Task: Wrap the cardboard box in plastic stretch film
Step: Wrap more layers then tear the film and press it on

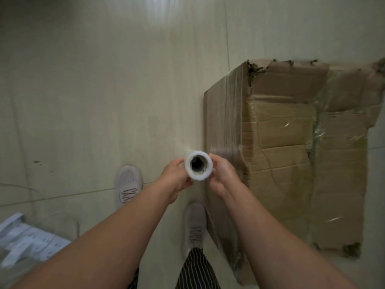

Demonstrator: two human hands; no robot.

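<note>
Below the head camera, both bare hands grip a roll of stretch film [198, 168] held upright, its hollow cardboard core facing the lens. Left hand [176, 177] curls its fingers around the roll's left side; right hand [221, 174] wraps the right side, thumb near the top rim. Just right of the roll stands the cardboard box [291, 147] on a pale floor [93, 90], its torn top flaps open and ragged. Clear film [227, 122] already clings across the box's near side and part of its top, shining in streaks. Two grey sneakers show beneath the arms, the left sneaker [129, 184] apart from the box, the right sneaker [194, 226] close beside its lower corner. Striped trousers [195, 270] appear at the bottom edge, and a white perforated object [27, 243], blurred, lies at lower left.
</note>
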